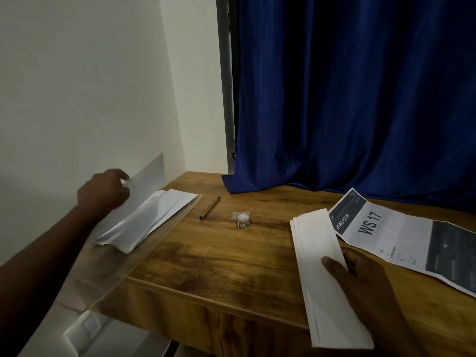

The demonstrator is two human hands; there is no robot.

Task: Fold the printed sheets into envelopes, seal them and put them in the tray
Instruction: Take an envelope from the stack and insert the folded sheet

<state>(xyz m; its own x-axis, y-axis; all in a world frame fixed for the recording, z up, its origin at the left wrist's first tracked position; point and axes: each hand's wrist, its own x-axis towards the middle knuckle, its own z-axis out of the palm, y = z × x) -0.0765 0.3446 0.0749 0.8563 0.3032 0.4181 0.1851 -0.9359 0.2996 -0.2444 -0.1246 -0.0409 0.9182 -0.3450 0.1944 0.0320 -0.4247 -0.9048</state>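
My left hand (105,190) is at the table's left edge, fingers curled on the raised flap of a clear plastic tray or sleeve (154,168) that lies along that edge. Inside it lie folded white envelopes (152,220). My right hand (360,284) grips a long folded white envelope (319,258) at the front right, thumb on top, its far end pointing away from me. A printed sheet marked "WS 17" (386,233) lies unfolded on the table to the right of it.
A small roll of sticker seals (242,220) stands mid-table, with a brown pen (209,207) to its left. The wooden table (219,258) meets a white wall on the left and a blue curtain (347,99) behind.
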